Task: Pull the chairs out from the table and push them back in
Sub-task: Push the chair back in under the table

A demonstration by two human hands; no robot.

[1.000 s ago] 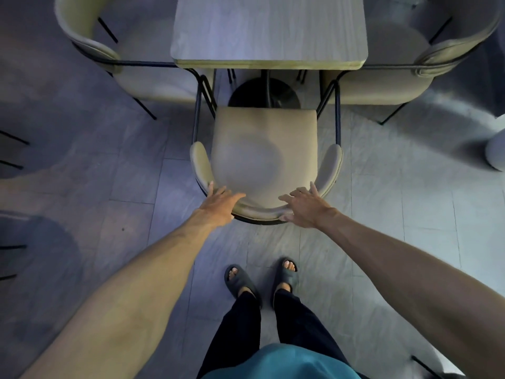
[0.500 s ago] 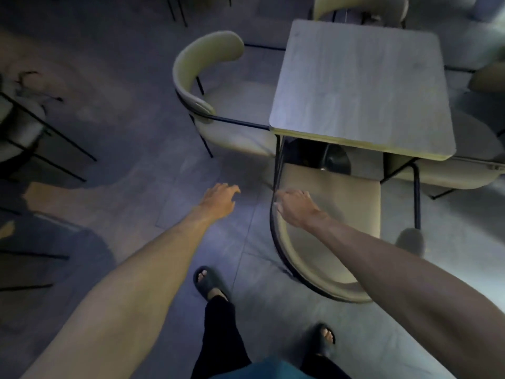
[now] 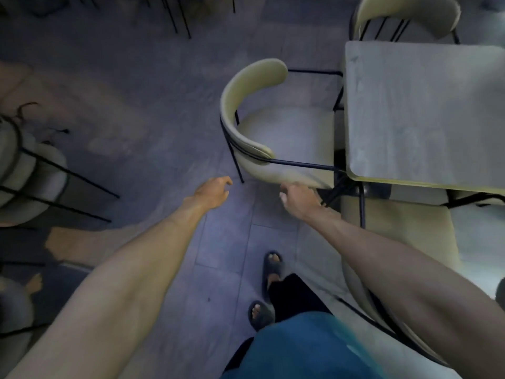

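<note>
Left hand hangs loosely curled over grey tiled floor.

Right hand blurred; whether its fingertips touch the side chair seat edge is undetermined. Table, right of that hand, cut by the frame edge. Near chair largely hidden beneath the right forearm. Other chairs, left of the left hand, cropped.

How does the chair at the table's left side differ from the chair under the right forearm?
The left-side chair shows whole, its curved back turned left; the near chair is crossed by the right forearm, its back toward the person. The right hand hovers nearer the left-side chair than the near chair. Both have beige padding and black frames, seats at the table.
</note>
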